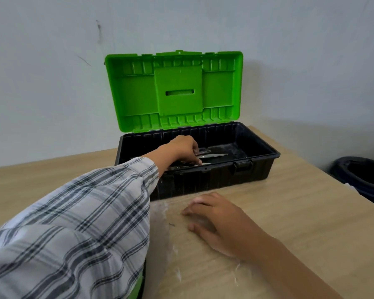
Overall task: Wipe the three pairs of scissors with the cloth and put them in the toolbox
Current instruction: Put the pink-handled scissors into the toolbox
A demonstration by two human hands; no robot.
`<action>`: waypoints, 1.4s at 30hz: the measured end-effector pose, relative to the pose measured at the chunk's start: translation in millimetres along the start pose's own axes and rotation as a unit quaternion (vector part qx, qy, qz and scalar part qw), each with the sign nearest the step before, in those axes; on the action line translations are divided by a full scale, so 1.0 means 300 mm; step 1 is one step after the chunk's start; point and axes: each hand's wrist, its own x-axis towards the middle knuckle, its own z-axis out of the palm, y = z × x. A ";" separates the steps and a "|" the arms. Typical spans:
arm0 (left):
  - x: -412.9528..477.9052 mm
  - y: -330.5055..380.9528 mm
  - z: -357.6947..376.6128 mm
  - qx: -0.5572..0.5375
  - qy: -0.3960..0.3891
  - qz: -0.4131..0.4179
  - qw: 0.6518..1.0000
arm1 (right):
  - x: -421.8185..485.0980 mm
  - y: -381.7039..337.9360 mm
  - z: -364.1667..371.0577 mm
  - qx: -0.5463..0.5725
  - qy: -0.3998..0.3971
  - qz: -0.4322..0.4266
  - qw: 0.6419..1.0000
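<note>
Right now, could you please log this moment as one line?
left hand: inside black toolbox, on metal scissors | right hand: flat on wooden table | green lid: open

We find no words, numbers or brand marks to read anywhere here. The toolbox shows us no label either.

Pale wood-grain worktop against a grey wall, black toolbox with its green lid raised standing at the back, right hand resting flat on it
</note>
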 end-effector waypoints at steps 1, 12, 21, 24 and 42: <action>-0.012 -0.002 -0.012 -0.013 0.010 0.001 1.000 | 0.001 0.000 0.000 -0.003 -0.002 0.000 1.000; -0.332 -0.155 -0.169 -0.184 0.240 -0.031 0.953 | -0.005 -0.030 -0.027 -0.017 -0.002 0.009 1.000; -0.471 -0.404 -0.127 -0.367 0.231 -0.199 0.879 | 0.208 -0.164 -0.210 -0.008 0.213 -0.043 0.976; -0.465 -0.425 -0.120 -0.525 0.133 -0.222 0.811 | 0.391 -0.160 -0.313 -0.056 0.199 -0.012 0.978; -0.430 -0.464 -0.154 -0.604 0.000 -0.194 0.773 | 1.018 0.018 -0.560 -0.257 0.132 0.140 0.947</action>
